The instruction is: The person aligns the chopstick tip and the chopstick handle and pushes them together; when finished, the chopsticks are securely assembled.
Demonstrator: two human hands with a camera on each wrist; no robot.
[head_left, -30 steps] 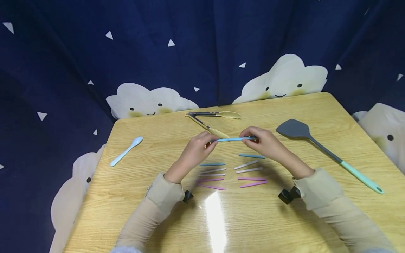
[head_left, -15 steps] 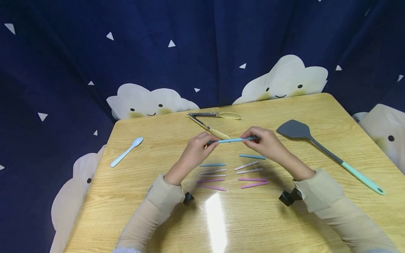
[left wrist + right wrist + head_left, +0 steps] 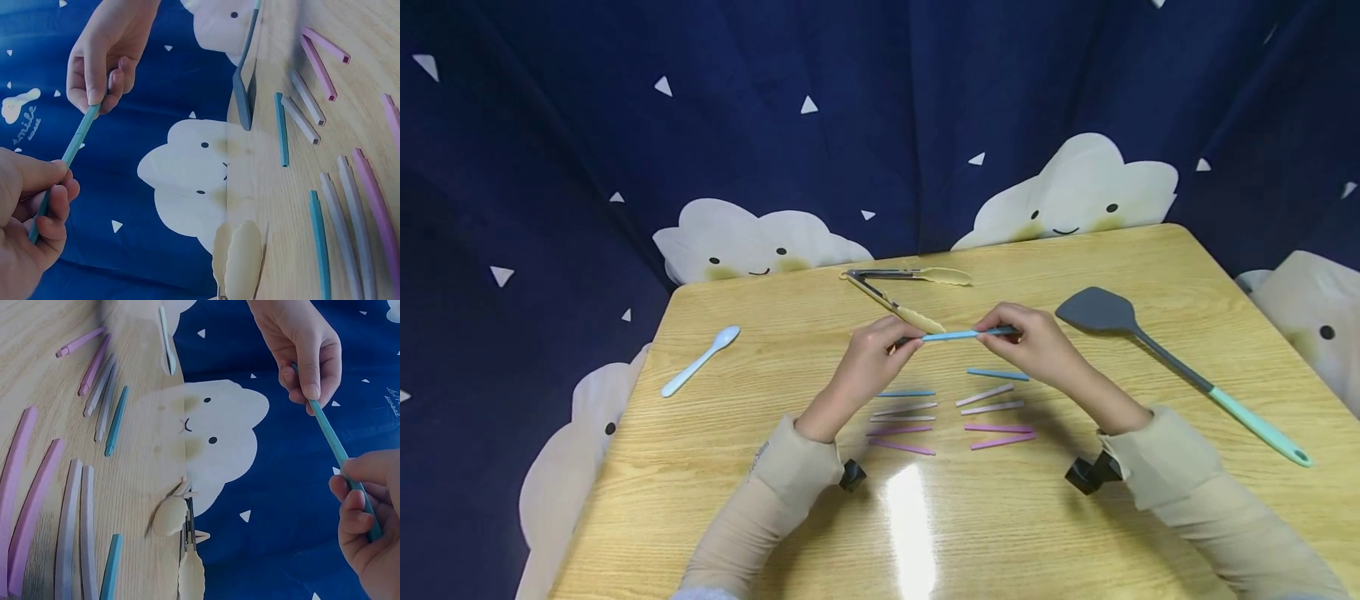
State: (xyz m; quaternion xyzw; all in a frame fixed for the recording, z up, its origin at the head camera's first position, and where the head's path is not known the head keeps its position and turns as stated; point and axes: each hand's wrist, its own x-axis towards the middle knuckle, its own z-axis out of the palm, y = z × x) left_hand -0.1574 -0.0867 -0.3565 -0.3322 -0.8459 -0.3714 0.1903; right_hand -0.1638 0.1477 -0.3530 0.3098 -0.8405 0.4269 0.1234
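Note:
Both hands hold one blue square-sided stick [image 3: 950,336] level above the table, a seam showing along it in the wrist views. My left hand [image 3: 868,358] pinches its left part between thumb and fingers; my right hand [image 3: 1037,350] pinches the right part. Fingers cover both end portions in the head view. Below lie two groups of similar short sticks. The left group has a blue stick [image 3: 910,393], white sticks [image 3: 904,408] and pink sticks [image 3: 904,450]. On the right are another blue stick [image 3: 997,374], white sticks [image 3: 992,407] and pink sticks [image 3: 1002,441].
Yellow-tipped tongs [image 3: 917,317] lie spread beyond the hands. A pale blue spoon [image 3: 700,360] rests at the left, and a grey spatula [image 3: 1097,308] with a mint handle at the right. A navy curtain [image 3: 880,125] hangs behind the wooden table [image 3: 760,500].
Both hands have drifted slightly right and toward the person with the blue stick. A little less of it shows between them. The sticks on the table have stayed in place.

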